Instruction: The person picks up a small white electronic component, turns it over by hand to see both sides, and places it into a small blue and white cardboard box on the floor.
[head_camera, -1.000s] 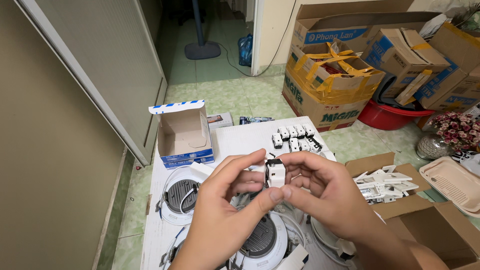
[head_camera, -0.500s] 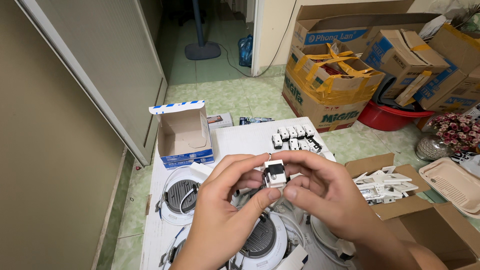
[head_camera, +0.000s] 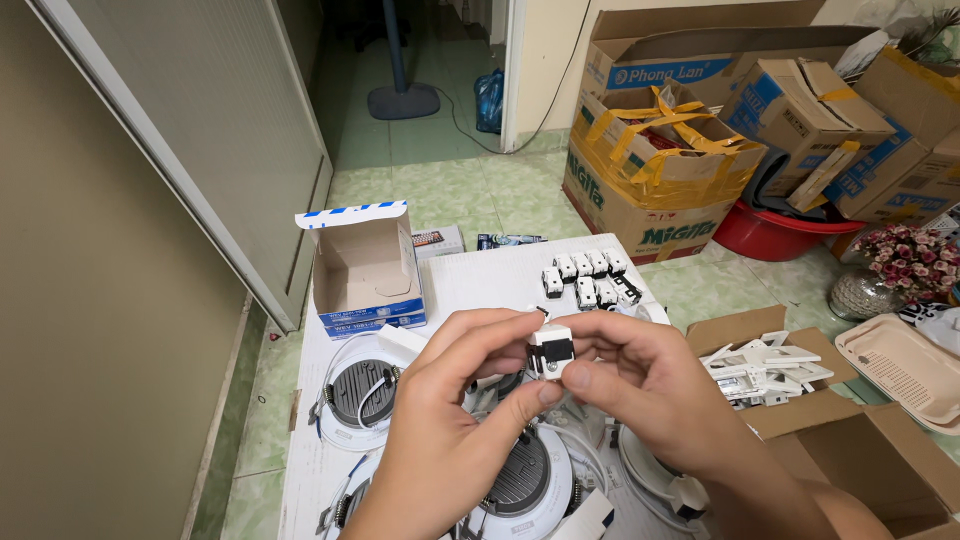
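A small white-and-black plastic connector block (head_camera: 551, 352) is held above the white tabletop (head_camera: 480, 275), pinched from both sides. The left hand (head_camera: 455, 420) has its thumb tip under the block's lower edge and its forefinger curled over the top; the right hand (head_camera: 650, 385) grips the right side with thumb and fingers (head_camera: 577, 376) closed on it. The block is squat, so its long axis is hard to tell; its dark recessed face points towards the camera and slightly down.

Beneath the hands lie round white recessed lamp housings with dark finned centres (head_camera: 363, 392), their thin wires trailing. Farther back on the tabletop, a cluster of similar small white connector blocks (head_camera: 585, 278) sits in rows, well apart from the held one. An open white-and-blue cardboard box (head_camera: 365, 270) stands at the left, its mouth facing the camera. A brown carton of white plastic brackets (head_camera: 765, 365) lies to the right.
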